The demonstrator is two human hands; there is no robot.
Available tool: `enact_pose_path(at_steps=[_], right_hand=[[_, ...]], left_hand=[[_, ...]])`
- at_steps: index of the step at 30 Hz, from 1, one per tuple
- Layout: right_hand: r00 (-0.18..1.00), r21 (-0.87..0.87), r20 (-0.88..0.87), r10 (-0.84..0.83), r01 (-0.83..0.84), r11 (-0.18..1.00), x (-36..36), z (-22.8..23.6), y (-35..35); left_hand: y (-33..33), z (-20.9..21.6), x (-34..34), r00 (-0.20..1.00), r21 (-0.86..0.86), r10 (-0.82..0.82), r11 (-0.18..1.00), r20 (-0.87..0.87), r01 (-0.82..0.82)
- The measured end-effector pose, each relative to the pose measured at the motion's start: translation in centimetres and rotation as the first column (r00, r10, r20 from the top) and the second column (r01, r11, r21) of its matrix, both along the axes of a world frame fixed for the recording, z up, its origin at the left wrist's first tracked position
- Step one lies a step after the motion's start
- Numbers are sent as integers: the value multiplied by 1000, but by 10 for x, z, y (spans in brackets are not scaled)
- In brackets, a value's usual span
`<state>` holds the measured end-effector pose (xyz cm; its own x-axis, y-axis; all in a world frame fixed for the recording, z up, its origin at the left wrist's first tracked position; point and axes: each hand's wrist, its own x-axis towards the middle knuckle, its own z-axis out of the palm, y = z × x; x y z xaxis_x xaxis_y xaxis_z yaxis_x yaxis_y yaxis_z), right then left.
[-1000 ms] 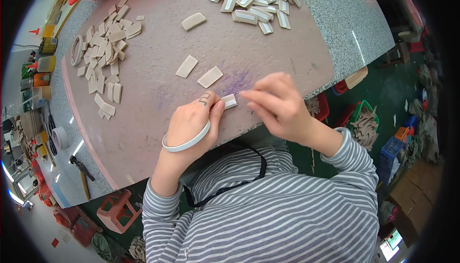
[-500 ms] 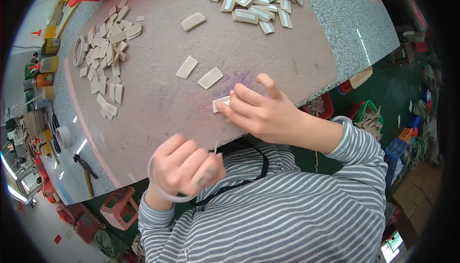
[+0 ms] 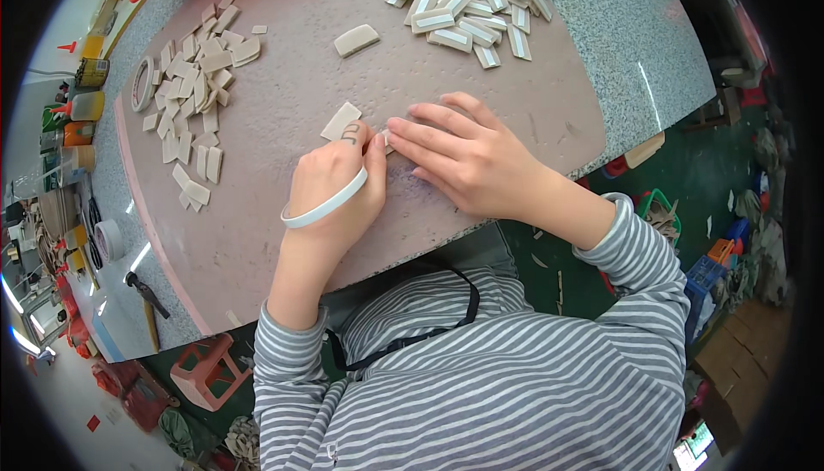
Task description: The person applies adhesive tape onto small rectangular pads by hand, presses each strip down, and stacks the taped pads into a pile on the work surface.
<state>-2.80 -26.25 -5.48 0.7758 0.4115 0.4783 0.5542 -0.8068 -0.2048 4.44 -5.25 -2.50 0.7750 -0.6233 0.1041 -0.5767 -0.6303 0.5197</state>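
While the left hand (image 3: 335, 178) pinches a beige slab (image 3: 388, 142), the right hand (image 3: 468, 158) touches it; its fingers extend.

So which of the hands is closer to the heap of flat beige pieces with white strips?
The right hand. In the picture it sits below the heap, with a gap between; the left hand is farther off, lower and more to the left.
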Motion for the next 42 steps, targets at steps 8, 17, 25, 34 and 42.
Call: enact_pose_path(at_steps=[8,17,25,34,42], right_hand=[[994,-126,107,14,0,992,10,1,11],[898,448,-346,273,-97,889,19,6,13],[918,489,-372,-140,322,810,-20,13,3],[999,-170,-17,-51,47,984,-31,6,6],[990,-243,-122,78,-105,964,9,18,11]], left_hand=[[28,17,3,902,85,-197,980,385,178],[68,40,-2,992,-245,91,963,-92,-112],[10,13,-11,947,-23,-6,1000,-322,-1],[22,33,-9,952,90,-166,985,256,148],[34,39,-25,921,-174,-292,923,259,342]])
